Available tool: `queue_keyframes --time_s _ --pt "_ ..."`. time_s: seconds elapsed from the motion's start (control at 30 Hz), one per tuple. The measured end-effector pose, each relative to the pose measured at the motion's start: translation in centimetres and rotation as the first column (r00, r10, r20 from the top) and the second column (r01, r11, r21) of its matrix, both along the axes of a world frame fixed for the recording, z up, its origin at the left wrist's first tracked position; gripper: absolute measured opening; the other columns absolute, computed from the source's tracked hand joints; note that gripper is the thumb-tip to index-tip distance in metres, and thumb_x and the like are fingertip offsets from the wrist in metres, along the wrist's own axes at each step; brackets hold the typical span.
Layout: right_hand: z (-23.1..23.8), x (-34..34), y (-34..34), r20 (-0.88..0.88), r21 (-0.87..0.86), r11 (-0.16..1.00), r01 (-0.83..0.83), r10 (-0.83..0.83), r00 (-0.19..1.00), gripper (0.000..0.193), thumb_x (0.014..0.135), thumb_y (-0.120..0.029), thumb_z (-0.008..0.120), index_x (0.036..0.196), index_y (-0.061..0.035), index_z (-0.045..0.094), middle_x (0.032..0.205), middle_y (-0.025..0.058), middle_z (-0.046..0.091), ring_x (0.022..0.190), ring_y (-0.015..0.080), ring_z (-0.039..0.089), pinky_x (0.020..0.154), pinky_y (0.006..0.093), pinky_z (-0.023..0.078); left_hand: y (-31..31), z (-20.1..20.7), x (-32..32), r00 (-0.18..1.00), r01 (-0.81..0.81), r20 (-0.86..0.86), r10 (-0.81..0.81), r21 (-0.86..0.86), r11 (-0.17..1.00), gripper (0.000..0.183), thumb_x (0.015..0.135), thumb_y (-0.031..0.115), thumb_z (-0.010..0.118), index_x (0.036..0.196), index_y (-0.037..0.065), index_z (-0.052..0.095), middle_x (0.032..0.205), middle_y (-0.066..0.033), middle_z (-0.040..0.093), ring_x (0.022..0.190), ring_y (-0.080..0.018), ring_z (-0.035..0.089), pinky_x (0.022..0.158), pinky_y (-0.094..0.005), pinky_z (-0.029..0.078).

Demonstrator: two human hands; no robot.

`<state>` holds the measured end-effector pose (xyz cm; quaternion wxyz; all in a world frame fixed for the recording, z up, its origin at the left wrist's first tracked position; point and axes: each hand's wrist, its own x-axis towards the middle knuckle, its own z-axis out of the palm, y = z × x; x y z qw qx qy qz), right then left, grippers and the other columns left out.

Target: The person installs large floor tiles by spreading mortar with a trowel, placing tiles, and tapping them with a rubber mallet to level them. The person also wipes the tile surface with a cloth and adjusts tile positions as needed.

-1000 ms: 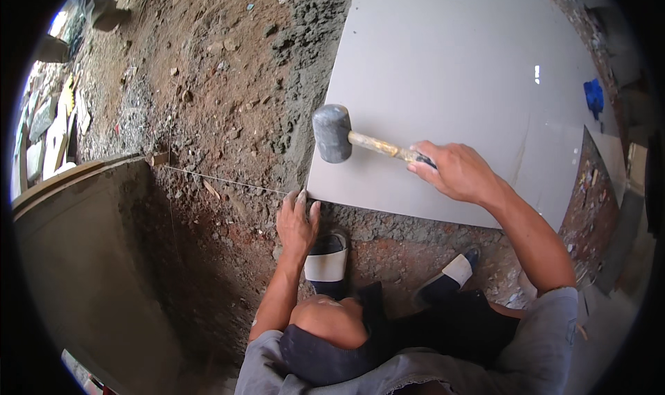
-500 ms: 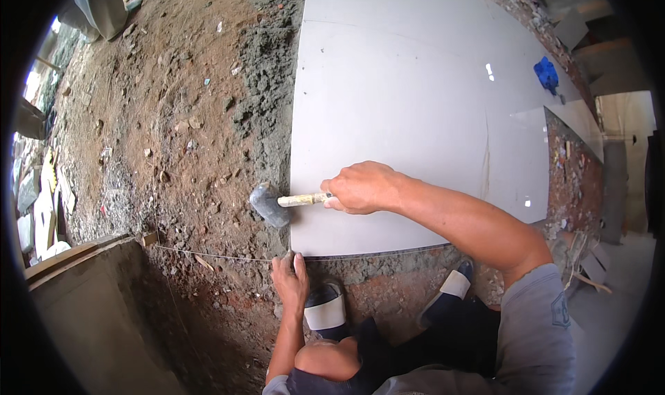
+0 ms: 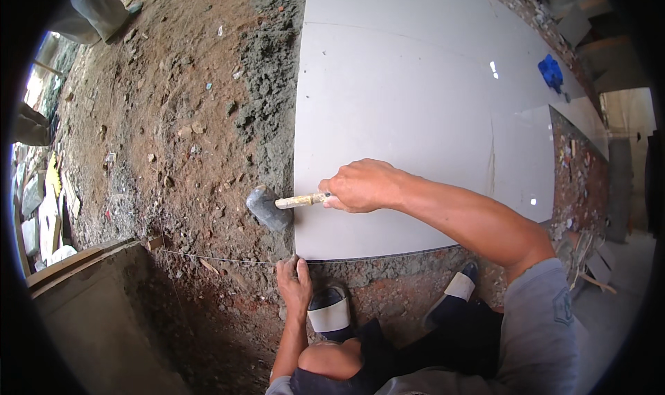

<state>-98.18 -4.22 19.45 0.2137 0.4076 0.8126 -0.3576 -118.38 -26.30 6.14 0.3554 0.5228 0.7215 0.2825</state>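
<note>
My right hand [image 3: 361, 186] is wrapped round the worn, light-coloured handle of a mallet [image 3: 270, 211]. Its rounded grey head is beside the left edge of a large white tile [image 3: 388, 118], over the dirt and mortar strip. Down at the tile's near left corner is my left hand [image 3: 294, 284], thumb and fingers bent up around a small spot by a thin string [image 3: 228, 260]. Whatever those fingers hold there is too small to make out. The string runs along the tile's near edge.
Grey mortar [image 3: 270, 83] lines the tile's left side, with rubble-strewn soil [image 3: 173, 118] beyond. A low concrete wall [image 3: 90, 312] stands at lower left. A blue object [image 3: 551, 73] lies on the tiles at far right. Another person's legs [image 3: 100, 11] show at upper left.
The view has shifted slightly. The mallet head has tilted a little and sits slightly farther left of the tile's edge; both hands keep nearly the same places.
</note>
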Motion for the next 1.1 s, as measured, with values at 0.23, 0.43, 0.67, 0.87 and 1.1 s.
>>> queue_keyframes --time_s 0.23,0.43,0.67,0.87,1.1 --pt "-1.1 0.7 -0.2 -0.011 0.013 0.999 0.044 -0.043 0.999 0.033 0.095 -0.037 0.052 0.108 -0.0080 0.061 0.076 0.0180 0.066 0.075 0.0375 0.066 0.069 0.0504 0.051 0.0 0.0 0.0 1.000 0.003 -0.003 -0.003 0.020 1.000 0.021 0.090 0.012 0.059 0.096 -0.007 0.063 0.090 -0.0193 0.058 0.084 -0.0349 0.057 0.077 -0.0411 0.046" --pt "0.6 3.3 -2.4 0.016 -0.038 0.999 0.035 -0.035 0.999 0.035 0.096 -0.038 0.051 0.116 -0.0115 0.060 0.076 0.0166 0.066 0.074 0.0367 0.066 0.067 0.0493 0.052 -0.1 -0.3 -0.3 1.000 0.006 -0.007 -0.006 0.011 1.000 0.021 0.090 0.012 0.058 0.098 -0.007 0.063 0.090 -0.0195 0.058 0.084 -0.0343 0.057 0.077 -0.0405 0.046" --pt "4.7 16.8 -14.1 -0.034 0.003 0.949 0.314 -0.314 0.949 0.035 0.094 -0.040 0.053 0.113 -0.0112 0.060 0.076 0.0168 0.066 0.071 0.0372 0.065 0.063 0.0481 0.051 -0.4 -2.4 -1.0 0.999 0.023 0.029 -0.021 -0.063 0.998 0.027 0.094 0.018 0.056 0.101 -0.008 0.062 0.089 -0.0157 0.059 0.081 -0.0260 0.056 0.077 -0.0373 0.046" --pt "5.3 26.8 -31.1 0.167 -0.010 0.665 0.747 -0.736 0.657 0.038 0.090 -0.045 0.057 0.097 -0.0074 0.063 0.072 0.0188 0.064 0.072 0.0393 0.064 0.066 0.0482 0.049 0.8 -2.0 -1.2 0.978 0.070 -0.180 -0.101 -0.168 0.983 0.040 0.096 0.029 0.054 0.094 -0.011 0.062 0.076 -0.0170 0.060 0.065 -0.0230 0.050 0.062 -0.0384 0.042" --pt "0.2 31.5 -49.5 0.086 -0.090 0.030 0.996 -0.996 0.038 0.044 0.086 -0.047 0.060 0.098 -0.0050 0.064 0.075 0.0210 0.064 0.073 0.0390 0.062 0.069 0.0434 0.049 1.9 -0.4 1.0 0.907 0.078 -0.393 -0.154 -0.203 0.976 0.058 0.096 0.042 0.051 0.101 -0.014 0.064 0.087 -0.0313 0.064 0.076 -0.0394 0.060 0.071 -0.0479 0.046"
